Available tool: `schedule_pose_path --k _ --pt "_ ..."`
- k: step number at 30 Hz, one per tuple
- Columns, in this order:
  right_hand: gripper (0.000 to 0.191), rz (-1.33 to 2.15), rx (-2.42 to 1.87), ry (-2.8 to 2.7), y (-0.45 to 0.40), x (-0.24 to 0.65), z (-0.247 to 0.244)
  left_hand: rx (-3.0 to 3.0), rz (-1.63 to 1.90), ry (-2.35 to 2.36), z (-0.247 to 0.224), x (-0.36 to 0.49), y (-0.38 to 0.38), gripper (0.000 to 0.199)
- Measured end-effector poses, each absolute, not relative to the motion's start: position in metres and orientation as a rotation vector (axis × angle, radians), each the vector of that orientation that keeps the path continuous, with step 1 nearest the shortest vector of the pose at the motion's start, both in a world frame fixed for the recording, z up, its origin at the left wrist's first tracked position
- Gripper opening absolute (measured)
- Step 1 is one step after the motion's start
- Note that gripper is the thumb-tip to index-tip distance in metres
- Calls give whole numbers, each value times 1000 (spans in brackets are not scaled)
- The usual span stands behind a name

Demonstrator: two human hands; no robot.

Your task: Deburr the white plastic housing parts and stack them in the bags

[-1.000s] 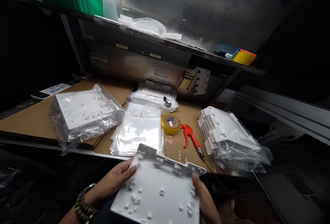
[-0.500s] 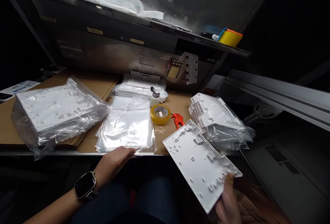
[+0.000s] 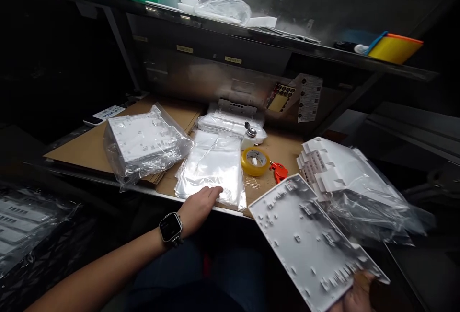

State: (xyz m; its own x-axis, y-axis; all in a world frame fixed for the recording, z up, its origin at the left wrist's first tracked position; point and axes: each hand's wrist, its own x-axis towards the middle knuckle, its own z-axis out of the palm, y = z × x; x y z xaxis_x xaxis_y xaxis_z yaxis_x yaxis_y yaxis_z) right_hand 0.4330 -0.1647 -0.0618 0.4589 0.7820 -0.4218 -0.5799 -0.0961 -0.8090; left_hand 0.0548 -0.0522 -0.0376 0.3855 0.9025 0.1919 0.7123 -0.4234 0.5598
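Observation:
In my right hand, at the lower right, is a white moulded plastic panel. The thumb lies over its near corner, and its clipped, ribbed inner side faces me. My left hand, with a watch on the wrist, is at the front edge of a stack of clear plastic bags. Its fingers are closed together at the bags' edge; the thumb and the exact grip are hidden. Right of the bags lie a roll of yellow tape and a red tool.
Wrapped white panels sit on cardboard at left. More panels in plastic stand at right. A small pump bottle is behind the tape. Overhead runs a shelf with a yellow holder. Bagged panels are at lower left.
The view has swung left, so the bench appears further right. My left hand has come a little further over the bags. The panel stays in my right hand, slightly lower in view.

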Motion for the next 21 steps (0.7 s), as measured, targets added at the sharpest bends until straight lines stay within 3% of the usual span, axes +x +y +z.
schedule_pose_path --k 5,7,10,13,21 --pt "69 1443 -1195 -376 -161 390 -58 1961 792 1345 -24 61 -44 16" --pt "63 1586 -1165 -433 -158 362 -58 1812 840 1294 -19 64 -39 23" --pt "71 1810 -1070 -627 -147 321 -56 1608 917 1203 -19 68 -32 34" --pt "67 1824 -998 -826 -130 295 -50 1478 948 1094 -23 73 -27 41" --pt "56 1919 -883 -877 -99 284 -45 1472 887 942 -24 76 -29 31"
